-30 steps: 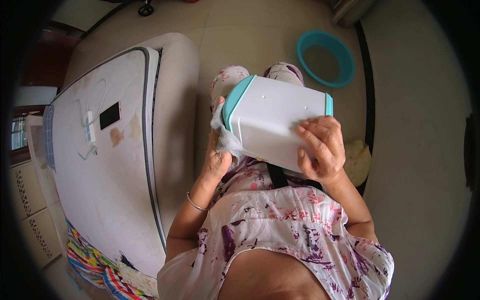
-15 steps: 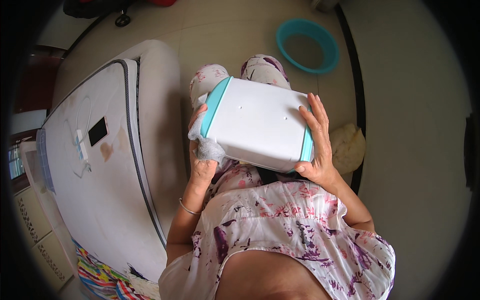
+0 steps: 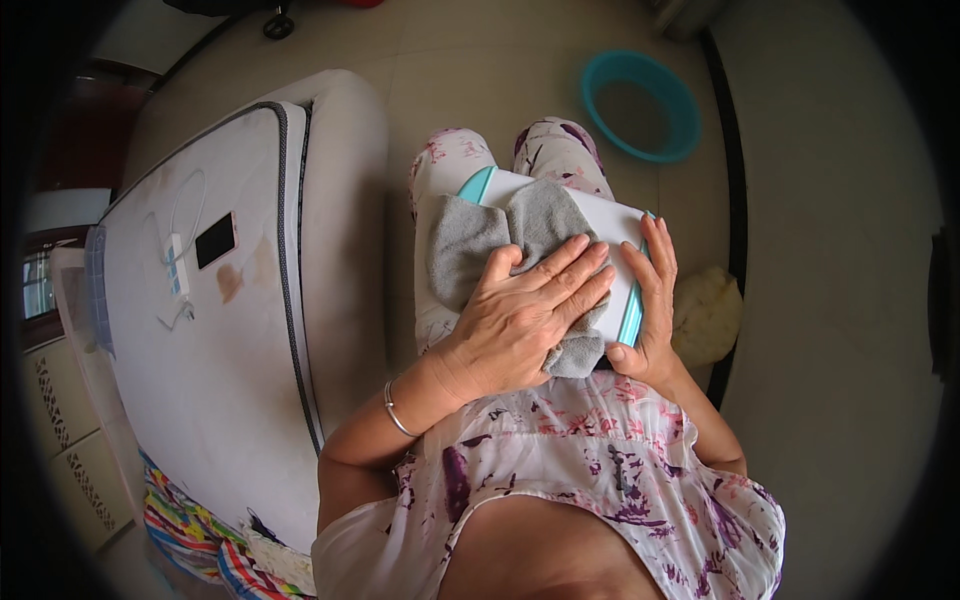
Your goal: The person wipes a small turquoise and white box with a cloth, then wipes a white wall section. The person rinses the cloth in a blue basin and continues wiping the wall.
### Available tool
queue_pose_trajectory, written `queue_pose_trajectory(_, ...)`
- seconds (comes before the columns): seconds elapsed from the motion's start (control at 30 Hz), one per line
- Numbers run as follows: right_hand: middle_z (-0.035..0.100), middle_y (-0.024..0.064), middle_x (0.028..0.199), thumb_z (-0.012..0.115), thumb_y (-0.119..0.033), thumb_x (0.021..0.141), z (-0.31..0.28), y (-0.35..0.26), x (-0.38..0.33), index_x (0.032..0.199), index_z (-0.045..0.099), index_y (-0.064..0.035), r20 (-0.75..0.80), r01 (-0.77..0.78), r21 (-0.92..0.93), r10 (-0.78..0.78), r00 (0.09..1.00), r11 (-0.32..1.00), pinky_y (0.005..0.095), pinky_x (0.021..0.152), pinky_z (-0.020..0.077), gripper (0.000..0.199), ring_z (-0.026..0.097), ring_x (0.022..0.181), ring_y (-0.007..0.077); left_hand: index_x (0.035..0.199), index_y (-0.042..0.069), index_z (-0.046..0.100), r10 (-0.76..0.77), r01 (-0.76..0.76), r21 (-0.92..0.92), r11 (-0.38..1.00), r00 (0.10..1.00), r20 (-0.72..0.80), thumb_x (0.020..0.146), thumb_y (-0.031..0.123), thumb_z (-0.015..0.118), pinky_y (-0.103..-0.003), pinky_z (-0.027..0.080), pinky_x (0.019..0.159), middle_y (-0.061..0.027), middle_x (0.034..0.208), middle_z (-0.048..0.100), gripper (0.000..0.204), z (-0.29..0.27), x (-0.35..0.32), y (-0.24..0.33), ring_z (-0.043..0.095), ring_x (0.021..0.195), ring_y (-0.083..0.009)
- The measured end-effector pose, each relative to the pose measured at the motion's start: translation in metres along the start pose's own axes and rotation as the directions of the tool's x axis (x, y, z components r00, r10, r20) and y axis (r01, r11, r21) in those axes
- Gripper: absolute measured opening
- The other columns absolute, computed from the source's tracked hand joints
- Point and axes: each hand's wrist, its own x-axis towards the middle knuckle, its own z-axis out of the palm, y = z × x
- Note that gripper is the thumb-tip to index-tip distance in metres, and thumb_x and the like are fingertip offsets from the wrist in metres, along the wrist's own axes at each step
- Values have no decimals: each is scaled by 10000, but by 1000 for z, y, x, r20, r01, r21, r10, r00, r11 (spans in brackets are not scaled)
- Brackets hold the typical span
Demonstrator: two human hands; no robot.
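One flat left hand point(image 3: 518, 322) presses grey cloth point(image 3: 464, 246) onto a probably light plastic box point(image 3: 612, 215), right hand point(image 3: 657, 325) clasping its grippable end.

On the left, a white mattress point(image 3: 240, 400); on it, a dark-screened phone point(image 3: 217, 241), just left of that a white power strip point(image 3: 178, 265), and near both a brown stain point(image 3: 229, 283). Near left, brightly striped cloth point(image 3: 185, 530). Far right, a teal basin point(image 3: 681, 140) on pale floor point(image 3: 470, 85). Far left, a small black wheel point(image 3: 278, 27). Right, a pale bundle point(image 3: 710, 315) near a plain wall point(image 3: 830, 250).
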Motion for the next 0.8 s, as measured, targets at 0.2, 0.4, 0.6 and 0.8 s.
queue_pose_trajectory(0.2,312,292,1416,474,-694,766,-2,-4,-1,1244,498,36,4,-18,-2,18,1000,1000,556,1067,213,873,250,1343,455,1367,56,442,-297,296,-23,955,953,-65,764,237,583,-405,277,980,-82,1496,314,645,-11,-12,-41,311,1373,-200)
queue_pose_trajectory(0.4,224,282,1467,423,-666,831,-10,-6,1,1308,450,32,32,-167,240,164,986,956,522,1092,180,846,199,1378,418,1347,-16,429,-543,343,-651,678,830,-129,880,250,516,-357,276,1054,-196,1422,391,544,22,-29,-91,343,1348,-248)
queue_pose_trajectory(0.6,222,198,1487,284,-613,927,9,-16,5,1432,212,26,82,-525,629,623,778,573,411,1117,185,817,210,1385,301,1359,-26,410,-647,284,-925,254,760,56,966,217,369,-302,252,1096,-137,1396,430,463,19,-27,-88,371,1310,-213)
queue_pose_trajectory(0.8,425,178,1331,362,-543,905,10,-4,32,1303,406,23,-117,-310,526,428,896,792,404,1071,241,693,341,1297,297,1408,-3,325,-692,45,-974,223,711,-126,959,283,349,-324,235,1114,-109,1457,344,533,29,-26,-68,313,1345,-200)
